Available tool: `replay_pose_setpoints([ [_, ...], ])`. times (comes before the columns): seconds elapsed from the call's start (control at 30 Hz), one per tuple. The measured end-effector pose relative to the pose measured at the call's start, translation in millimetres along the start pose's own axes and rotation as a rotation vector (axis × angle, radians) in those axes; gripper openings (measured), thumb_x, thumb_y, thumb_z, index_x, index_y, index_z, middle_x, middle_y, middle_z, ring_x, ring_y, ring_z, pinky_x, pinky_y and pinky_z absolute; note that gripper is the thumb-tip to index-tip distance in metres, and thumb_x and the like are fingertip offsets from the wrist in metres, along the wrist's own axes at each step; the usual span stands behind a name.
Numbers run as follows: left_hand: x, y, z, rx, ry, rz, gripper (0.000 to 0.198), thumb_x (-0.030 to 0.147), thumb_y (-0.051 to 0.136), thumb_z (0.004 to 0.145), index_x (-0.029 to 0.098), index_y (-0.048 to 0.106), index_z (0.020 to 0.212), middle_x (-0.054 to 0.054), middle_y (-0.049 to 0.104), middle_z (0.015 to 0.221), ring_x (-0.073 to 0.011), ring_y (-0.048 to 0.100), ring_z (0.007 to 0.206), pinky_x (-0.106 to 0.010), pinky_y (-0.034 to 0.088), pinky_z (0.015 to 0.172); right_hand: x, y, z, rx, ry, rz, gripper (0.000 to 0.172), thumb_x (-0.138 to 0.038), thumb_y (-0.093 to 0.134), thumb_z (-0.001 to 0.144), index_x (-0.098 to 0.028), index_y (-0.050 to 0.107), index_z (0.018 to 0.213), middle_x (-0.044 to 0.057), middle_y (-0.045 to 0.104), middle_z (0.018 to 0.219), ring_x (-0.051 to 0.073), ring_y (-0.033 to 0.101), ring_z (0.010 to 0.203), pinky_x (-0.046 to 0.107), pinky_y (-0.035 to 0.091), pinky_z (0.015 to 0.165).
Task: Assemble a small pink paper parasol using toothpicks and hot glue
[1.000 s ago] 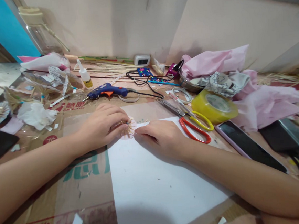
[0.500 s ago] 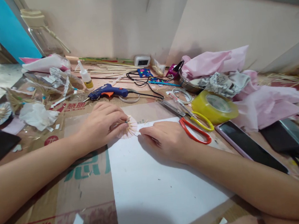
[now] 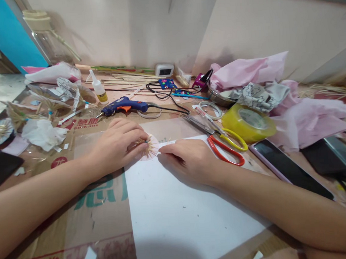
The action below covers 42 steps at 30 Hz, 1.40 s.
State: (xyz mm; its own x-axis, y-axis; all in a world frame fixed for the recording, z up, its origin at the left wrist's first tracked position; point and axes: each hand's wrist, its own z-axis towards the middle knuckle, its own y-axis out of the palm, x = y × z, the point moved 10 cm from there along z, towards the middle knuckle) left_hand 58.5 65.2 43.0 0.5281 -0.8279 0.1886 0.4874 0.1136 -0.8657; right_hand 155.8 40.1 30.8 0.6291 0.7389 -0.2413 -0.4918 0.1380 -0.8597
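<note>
My left hand (image 3: 126, 139) pinches a small bundle of thin straw-like sticks (image 3: 149, 148), which fans out over a round pale pink paper disc (image 3: 153, 142). The disc lies at the top left corner of a white paper sheet (image 3: 179, 209). Close to the disc's right edge is my right hand (image 3: 190, 160), its thumb and forefinger pressed together at the stick tips. Whatever sits between those fingers is hidden or too small to make out.
Behind the hands lie a blue glue gun (image 3: 125, 106) and a small glue bottle (image 3: 99, 89). Scissors (image 3: 225, 151), a yellow tape roll (image 3: 247, 121) and a phone (image 3: 290, 168) are at the right. Fan-shaped straw pieces (image 3: 22, 115) and white crumpled paper (image 3: 44, 133) stand left.
My right hand has shifted slightly left, bringing its fingertips nearer the disc's edge. My left hand keeps its pinch on the bundle, nearly unmoved.
</note>
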Motion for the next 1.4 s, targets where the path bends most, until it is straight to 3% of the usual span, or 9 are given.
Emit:
replay_pose_setpoints([
  [0.2, 0, 0.7, 0, -0.019, -0.009, 0.0, 0.024, 0.032, 0.046, 0.094, 0.016, 0.064, 0.093, -0.006, 0.067, 0.094, -0.0206, 0.058, 0.092, -0.035, 0.036, 0.086, -1, -1, 0, -0.004, -0.008, -0.007, 0.023, -0.019, 0.047, 0.091, -0.016, 0.067, 0.079, 0.0, 0.062, 0.06, 0.011, 0.051, 0.055, 0.024, 0.032, 0.057],
  [0.37, 0, 2.9, -1, -0.04, -0.03, -0.02, 0.03, 0.043, 0.054, 0.09, 0.015, 0.064, 0.097, -0.007, 0.066, 0.097, -0.0227, 0.058, 0.094, -0.036, 0.036, 0.087, -1, 1, 0, -0.014, -0.008, -0.003, 0.023, -0.018, 0.047, 0.09, -0.017, 0.067, 0.078, 0.0, 0.062, 0.06, 0.011, 0.05, 0.055, 0.025, 0.031, 0.056],
  [0.77, -1, 9.1, -1, -0.082, -0.057, -0.035, 0.023, 0.028, 0.051, 0.086, 0.016, 0.062, 0.102, -0.007, 0.063, 0.1, -0.0232, 0.057, 0.098, -0.038, 0.037, 0.089, 1, 3, 1, -0.033, 0.014, 0.028, 0.024, -0.02, 0.047, 0.091, -0.017, 0.068, 0.079, 0.001, 0.064, 0.062, 0.011, 0.052, 0.056, 0.025, 0.033, 0.058],
  [1.4, 0, 10.8, -1, -0.102, -0.034, 0.014, 0.02, 0.031, 0.05, 0.088, 0.02, 0.062, 0.099, -0.005, 0.065, 0.1, -0.0216, 0.057, 0.096, -0.037, 0.036, 0.088, -3, 1, 1, -0.01, -0.033, 0.028, 0.027, -0.022, 0.043, 0.093, -0.017, 0.067, 0.082, 0.002, 0.065, 0.062, 0.012, 0.053, 0.057, 0.025, 0.032, 0.057],
])
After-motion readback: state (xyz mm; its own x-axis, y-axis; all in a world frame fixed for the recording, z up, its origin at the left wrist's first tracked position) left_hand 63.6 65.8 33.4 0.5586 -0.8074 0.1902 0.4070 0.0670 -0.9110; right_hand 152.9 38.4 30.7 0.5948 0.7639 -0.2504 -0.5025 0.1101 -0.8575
